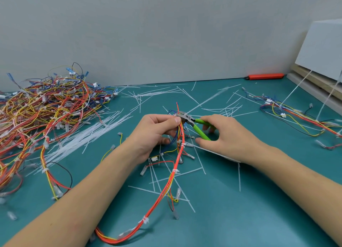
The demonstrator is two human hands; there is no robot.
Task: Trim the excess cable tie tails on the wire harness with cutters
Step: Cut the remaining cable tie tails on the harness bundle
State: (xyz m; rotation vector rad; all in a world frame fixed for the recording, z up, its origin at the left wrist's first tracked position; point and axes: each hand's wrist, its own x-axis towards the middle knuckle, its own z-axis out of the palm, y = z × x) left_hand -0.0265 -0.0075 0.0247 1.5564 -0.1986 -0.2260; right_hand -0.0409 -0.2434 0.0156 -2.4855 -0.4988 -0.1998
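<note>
Green-handled cutters (192, 123) met the wire harness (174, 170) above the teal table (259, 200).
The left hand (155, 133) pinched the harness's upper end with curled fingers; the right hand (222, 133) gripped the cutter handles, their head right beside the left thumb.

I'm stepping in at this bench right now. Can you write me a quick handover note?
Left hand pinches the wire harness near its top end, held above the green mat.
Right hand grips the green-handled cutters, jaws at the bundle beside the left thumb.
Done: the ties lower on this harness look trimmed; cut tails litter the mat.
Left: finish the cut at the top. The harness pile at left and another harness at right: trimmed or not, I cannot tell.
</note>
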